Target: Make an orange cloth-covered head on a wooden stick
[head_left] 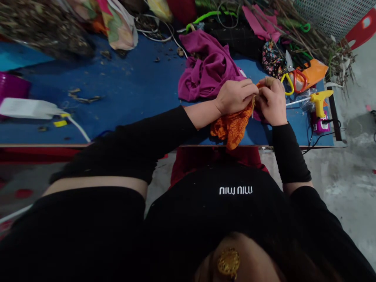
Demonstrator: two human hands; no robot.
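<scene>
Close together near the table's front edge, both my hands pinch a piece of orange patterned cloth (235, 127). My left hand (237, 95) has its fingers closed on the cloth's upper end. From the other side, my right hand (272, 101) grips the same end with bent fingers. The fingertips meet, and what lies exactly between them is partly hidden. The rest of the orange cloth hangs down to the table edge. A crumpled purple cloth (210, 66) lies just beyond my left hand. Scissors with red and yellow handles (289, 83) rest right of my right hand.
A yellow glue gun (320, 102) stands on a purple box at the right edge, its cable trailing. Dry twigs (311, 29) and fabrics fill the back. On the left are a white power strip (29, 108) and a heap of dried plant matter (44, 31). Scraps dot the blue table (132, 86).
</scene>
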